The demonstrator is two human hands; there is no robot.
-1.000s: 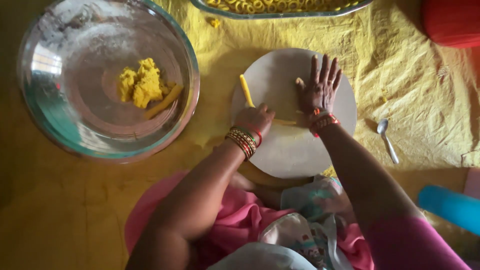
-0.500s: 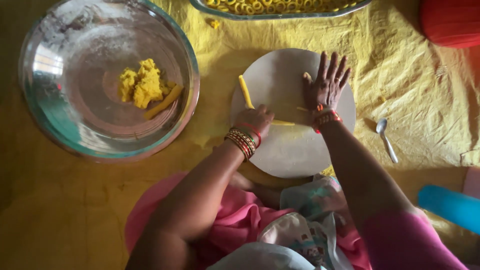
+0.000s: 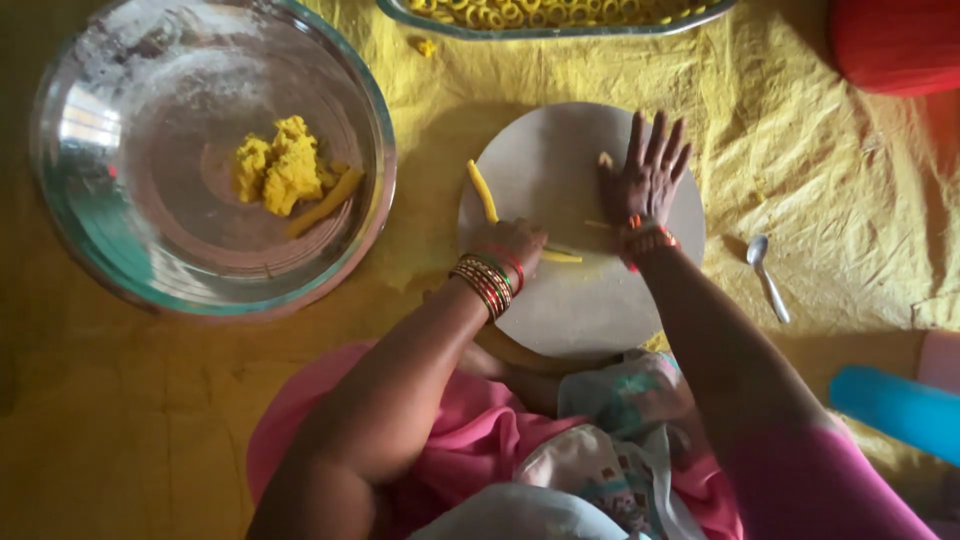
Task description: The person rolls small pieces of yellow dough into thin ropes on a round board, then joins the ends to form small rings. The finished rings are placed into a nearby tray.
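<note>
Your big steel bowl [image 3: 120,250] waits at the left, spare dough inside, within reach. The round board [image 3: 560,300] gives a flat rolling surface. Your right hand [image 3: 645,185] presses flat, fingers spread wide. Your left hand [image 3: 515,245] curls, pinning the dough rope [image 3: 482,190], whose long axis runs away from you, slightly leftward.

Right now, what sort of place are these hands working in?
Probably a home floor set up for snack making: a yellow cloth spread out, a round board with dough strips, a steel bowl of yellow dough, and a tray of shaped rings.
</note>
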